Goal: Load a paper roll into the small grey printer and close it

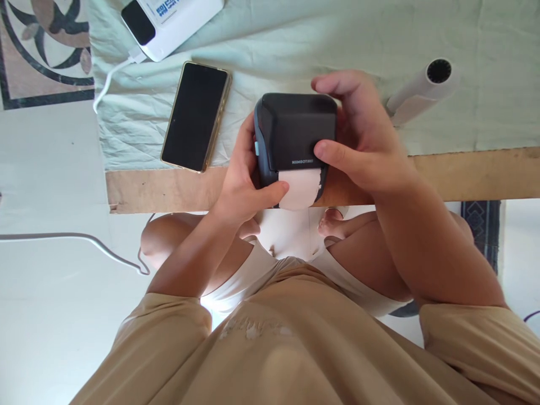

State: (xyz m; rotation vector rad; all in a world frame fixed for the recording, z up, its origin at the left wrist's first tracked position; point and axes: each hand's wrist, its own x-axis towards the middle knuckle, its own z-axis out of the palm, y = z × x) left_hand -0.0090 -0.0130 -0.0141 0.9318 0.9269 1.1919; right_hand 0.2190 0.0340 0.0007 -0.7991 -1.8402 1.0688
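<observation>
Both hands clamp the label printer (295, 135) at the desk (464, 174) near edge: left hand (242, 185) fingers pinch the paper strip (300, 188), right hand (363, 135) steadies. Best pull straight, keeping the body still.

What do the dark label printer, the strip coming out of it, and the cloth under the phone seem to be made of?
Label printer: probably matte dark plastic, with smooth moulded corners and a dull sheen. Strip: seemingly white paper, thin and curling. Cloth: pale green woven fabric, judging by its creases. Both hands hold the printer.
</observation>
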